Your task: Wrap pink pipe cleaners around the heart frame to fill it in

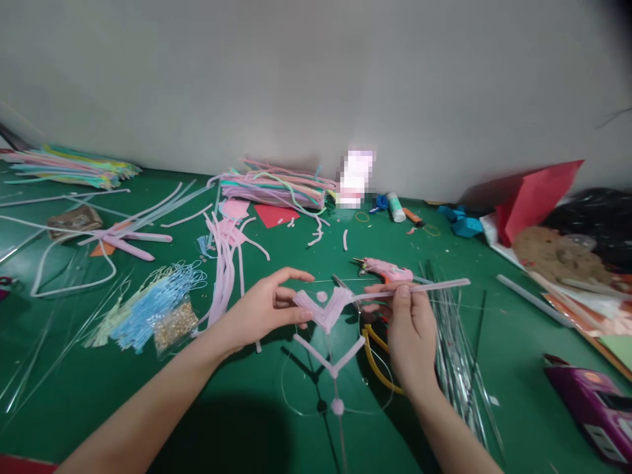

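Note:
Over the green table, my left hand [269, 306] pinches the left side of a V-shaped piece of lilac pipe cleaners [326, 313]. A loose pipe cleaner [442, 286] runs rightward from that piece, and my right hand [412, 326] grips it between thumb and fingers. Below hangs a second, thinner lilac V [333, 368] on a thin stem, with a small lilac pompom [338, 406] lower down. Clear thread loops around these parts. Under my right hand lies a tool with yellow handles [376, 368], partly hidden. Just behind that hand rests a pink glue gun [385, 268].
Bundled pipe cleaners [276, 187] lie along the wall. Blue tassels [148, 309] and a bag of gold beads [174, 326] are at left. Thin metallic strips [459, 368] spread at right, near a purple device [592, 401]. Red paper [536, 197] stands at back right.

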Tool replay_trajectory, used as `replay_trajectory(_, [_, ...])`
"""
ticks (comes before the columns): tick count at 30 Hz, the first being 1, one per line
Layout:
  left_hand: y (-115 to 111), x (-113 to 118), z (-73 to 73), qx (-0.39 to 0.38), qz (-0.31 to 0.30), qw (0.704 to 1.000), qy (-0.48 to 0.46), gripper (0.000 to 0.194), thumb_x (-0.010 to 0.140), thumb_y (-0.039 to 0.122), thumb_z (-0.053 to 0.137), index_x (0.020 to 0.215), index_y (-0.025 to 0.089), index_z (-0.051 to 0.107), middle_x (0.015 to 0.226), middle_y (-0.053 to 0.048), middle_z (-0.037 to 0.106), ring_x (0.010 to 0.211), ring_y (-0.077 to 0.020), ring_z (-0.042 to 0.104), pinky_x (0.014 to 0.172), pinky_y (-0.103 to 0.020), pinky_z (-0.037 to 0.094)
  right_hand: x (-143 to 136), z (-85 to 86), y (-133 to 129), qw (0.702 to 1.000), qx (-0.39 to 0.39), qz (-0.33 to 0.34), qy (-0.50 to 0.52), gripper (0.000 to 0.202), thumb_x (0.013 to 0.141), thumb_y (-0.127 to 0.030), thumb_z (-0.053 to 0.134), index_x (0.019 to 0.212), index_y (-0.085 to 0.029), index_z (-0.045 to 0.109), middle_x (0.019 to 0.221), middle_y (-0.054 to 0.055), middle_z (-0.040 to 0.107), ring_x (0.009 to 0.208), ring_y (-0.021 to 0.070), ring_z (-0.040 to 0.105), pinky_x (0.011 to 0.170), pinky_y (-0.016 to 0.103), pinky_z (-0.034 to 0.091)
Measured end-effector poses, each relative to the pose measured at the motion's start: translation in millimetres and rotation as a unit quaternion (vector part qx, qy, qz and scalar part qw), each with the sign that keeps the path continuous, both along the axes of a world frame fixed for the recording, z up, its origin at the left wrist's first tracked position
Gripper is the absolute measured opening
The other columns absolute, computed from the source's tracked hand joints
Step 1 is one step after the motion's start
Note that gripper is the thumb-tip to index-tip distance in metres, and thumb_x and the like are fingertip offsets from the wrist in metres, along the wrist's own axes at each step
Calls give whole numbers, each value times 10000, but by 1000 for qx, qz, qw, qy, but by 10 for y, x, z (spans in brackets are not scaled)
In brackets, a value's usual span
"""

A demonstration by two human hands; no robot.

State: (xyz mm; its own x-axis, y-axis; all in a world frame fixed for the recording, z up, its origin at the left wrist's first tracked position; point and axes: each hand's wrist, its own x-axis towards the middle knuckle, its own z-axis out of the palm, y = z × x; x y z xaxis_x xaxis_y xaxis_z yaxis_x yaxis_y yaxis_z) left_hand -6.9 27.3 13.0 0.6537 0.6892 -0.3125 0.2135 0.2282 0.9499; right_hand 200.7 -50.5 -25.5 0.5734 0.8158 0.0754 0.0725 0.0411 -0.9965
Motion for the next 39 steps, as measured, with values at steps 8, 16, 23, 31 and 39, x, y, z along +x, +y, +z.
replay_trajectory(8, [-104, 73, -33, -32, 30, 996, -73, 399, 764, 241, 728, 1123, 215, 556, 859, -20, 721, 724, -137, 658, 734, -281, 504, -67, -24, 33, 983, -1, 44, 178, 251, 857, -459, 594, 923, -221, 551, 807, 40, 709, 693, 174, 679, 620, 313, 529])
replay_trajectory(16, [-141, 124, -61, -51, 41, 993, -96, 327, 756, 218, 735, 1049, 195, 592, 876, -25, 723, 743, -134, 658, 693, -250, 498, -142, 11, 9, 974, -25, 46, 221, 226, 815, -428, 642, 893, -232, 558, 770, 30, 716, 592, 140, 635, 499, 252, 477])
replay_trajectory(23, [-168, 143, -87, -14, 39, 995, -86, 375, 774, 260, 719, 1096, 209, 535, 851, -16, 696, 748, -146, 651, 705, -271, 502, -230, 7, -27, 952, -71, 92, 282, 265, 762, -432, 691, 901, -236, 580, 790, 33, 721, 723, 194, 690, 601, 295, 559])
replay_trajectory(31, [-221, 129, -124, 217, 47, 975, -2, 246, 859, 261, 603, 1096, 239, 541, 918, -20, 641, 800, -157, 615, 747, -285, 483, -272, -31, -38, 933, -62, 184, 303, 238, 775, -404, 700, 926, -220, 701, 958, 46, 731, 843, 174, 675, 751, 276, 538])
replay_trajectory(39, [-192, 140, -115, 259, 29, 965, -14, 127, 863, 204, 594, 932, 210, 700, 964, -41, 639, 891, -163, 615, 732, -258, 478, -160, -91, -32, 930, -101, 249, 253, 305, 773, -413, 712, 988, -198, 736, 961, 59, 729, 770, 158, 628, 751, 286, 500])
